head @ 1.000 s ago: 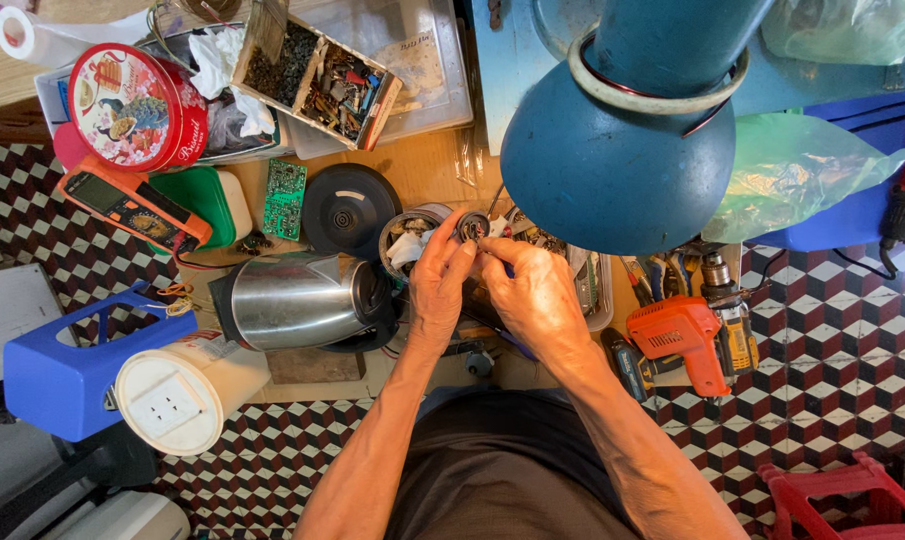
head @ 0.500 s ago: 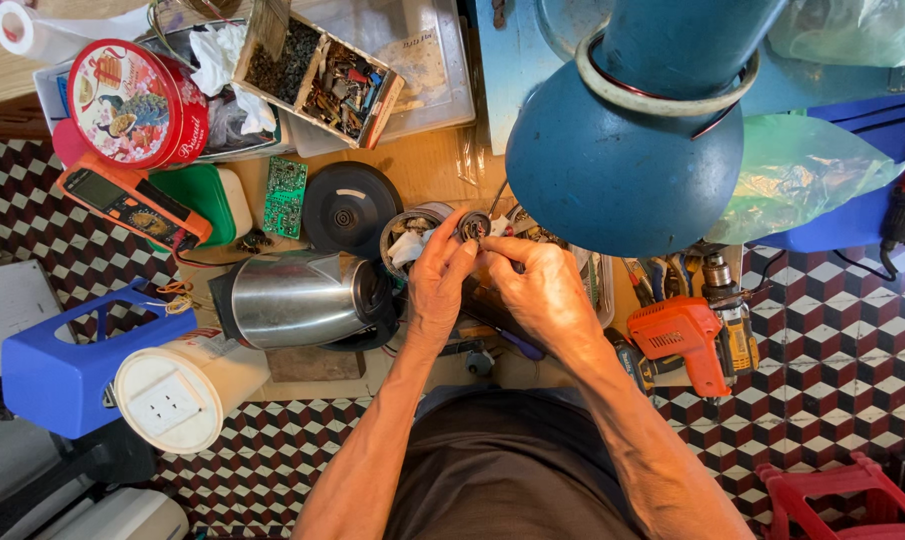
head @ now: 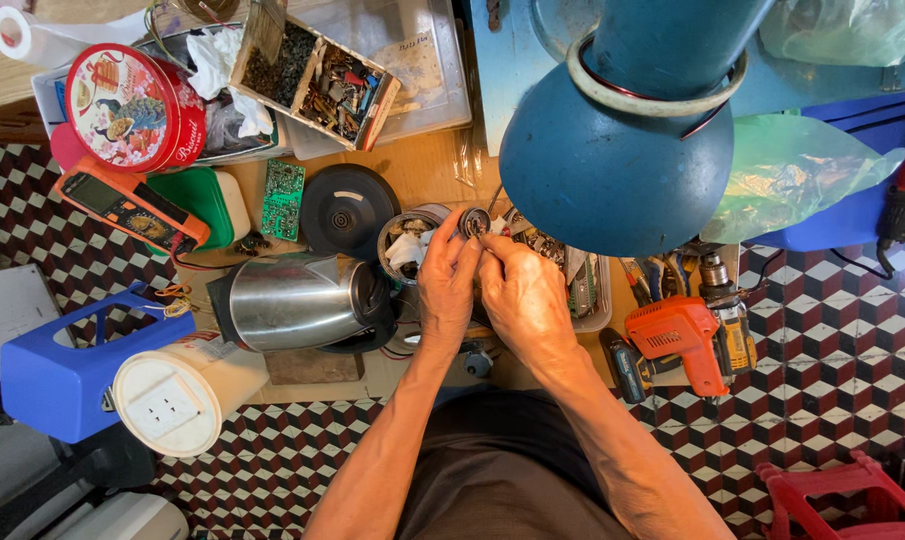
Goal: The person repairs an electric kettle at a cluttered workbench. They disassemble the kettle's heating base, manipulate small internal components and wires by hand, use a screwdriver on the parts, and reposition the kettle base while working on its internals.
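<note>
Near the middle of the cluttered workbench (head: 432, 175), the left hand (head: 447, 285) and right hand (head: 522, 295) pinch a small round part (head: 474, 221) between their fingertips, just above a small tin (head: 407, 235) stuffed with crumpled white paper. The part could slip from so light a grip and drop among the loose parts in the grey tray (head: 584, 290) beside the hands. At the bench's far edge, an open wooden box (head: 317, 75) holds mixed small hardware in two compartments.

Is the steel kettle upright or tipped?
Tipped. The kettle lies on its side, body running left to right, by the left hand.
</note>
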A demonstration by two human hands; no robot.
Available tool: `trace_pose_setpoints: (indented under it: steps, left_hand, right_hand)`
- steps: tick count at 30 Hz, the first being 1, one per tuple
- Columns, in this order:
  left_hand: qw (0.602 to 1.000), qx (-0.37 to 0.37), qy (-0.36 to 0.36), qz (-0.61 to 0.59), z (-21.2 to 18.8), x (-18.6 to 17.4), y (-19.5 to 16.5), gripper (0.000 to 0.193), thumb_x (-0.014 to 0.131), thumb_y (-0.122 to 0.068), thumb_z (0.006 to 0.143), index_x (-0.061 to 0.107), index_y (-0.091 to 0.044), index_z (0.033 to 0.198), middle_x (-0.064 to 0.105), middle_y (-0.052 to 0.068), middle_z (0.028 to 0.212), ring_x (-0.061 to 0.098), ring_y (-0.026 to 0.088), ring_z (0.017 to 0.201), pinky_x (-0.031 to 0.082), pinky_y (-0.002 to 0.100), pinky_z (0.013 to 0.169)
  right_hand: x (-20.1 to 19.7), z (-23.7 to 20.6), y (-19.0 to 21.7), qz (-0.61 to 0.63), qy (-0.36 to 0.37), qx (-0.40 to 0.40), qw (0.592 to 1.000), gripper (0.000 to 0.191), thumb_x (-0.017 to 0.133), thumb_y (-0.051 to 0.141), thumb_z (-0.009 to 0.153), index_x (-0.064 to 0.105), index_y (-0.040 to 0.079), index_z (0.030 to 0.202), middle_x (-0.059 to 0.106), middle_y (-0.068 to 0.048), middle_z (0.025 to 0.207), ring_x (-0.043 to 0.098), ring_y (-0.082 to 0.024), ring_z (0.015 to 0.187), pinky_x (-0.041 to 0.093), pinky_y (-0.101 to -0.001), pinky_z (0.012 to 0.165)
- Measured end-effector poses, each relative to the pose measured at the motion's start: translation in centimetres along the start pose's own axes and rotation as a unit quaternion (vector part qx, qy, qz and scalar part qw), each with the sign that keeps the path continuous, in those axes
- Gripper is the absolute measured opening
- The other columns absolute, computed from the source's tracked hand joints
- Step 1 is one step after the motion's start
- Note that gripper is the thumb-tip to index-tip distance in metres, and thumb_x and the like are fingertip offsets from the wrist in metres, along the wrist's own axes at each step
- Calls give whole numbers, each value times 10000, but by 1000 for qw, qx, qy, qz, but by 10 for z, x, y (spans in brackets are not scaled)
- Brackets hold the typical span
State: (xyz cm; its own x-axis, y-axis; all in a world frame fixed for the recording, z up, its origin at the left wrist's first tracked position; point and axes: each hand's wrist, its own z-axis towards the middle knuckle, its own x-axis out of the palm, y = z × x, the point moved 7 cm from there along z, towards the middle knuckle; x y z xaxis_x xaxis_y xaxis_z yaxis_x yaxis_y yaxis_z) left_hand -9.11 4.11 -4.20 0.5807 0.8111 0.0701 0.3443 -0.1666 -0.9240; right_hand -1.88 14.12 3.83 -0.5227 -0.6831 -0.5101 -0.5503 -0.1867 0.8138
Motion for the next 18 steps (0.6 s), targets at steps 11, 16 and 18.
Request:
trace_pose_setpoints:
  steps: [11,16,18]
  left_hand:
    - [999,7,41,19,-2,-5,0,485,578,-87,1051,464,-18,1517,733,118,1219,657,119,1101,535,253,971]
    - [998,-6,58,22,-5,-6,-2,536,574,-53,1028,428,-4,1541,719,104,1259,644,119,1112,516,243,992]
    - [998,-15,56,-16,-6,-4,-1,534,561,-50,1029,416,2,1540,708,100,1264,649,123,1123,531,255,1004]
  right_hand:
    - [-2,4,-10,6,64,61,996,292,550,184,951,752,38,1102,717,-268,896,716,-422,828,553,-464,754]
    - [-6,4,-10,35,64,58,996,312,552,183,944,734,34,1148,728,-259,965,745,-373,864,566,-420,788]
    - [-5,2,-14,30,77,90,993,318,549,190,943,735,46,1156,731,-256,941,751,-365,829,565,-422,771]
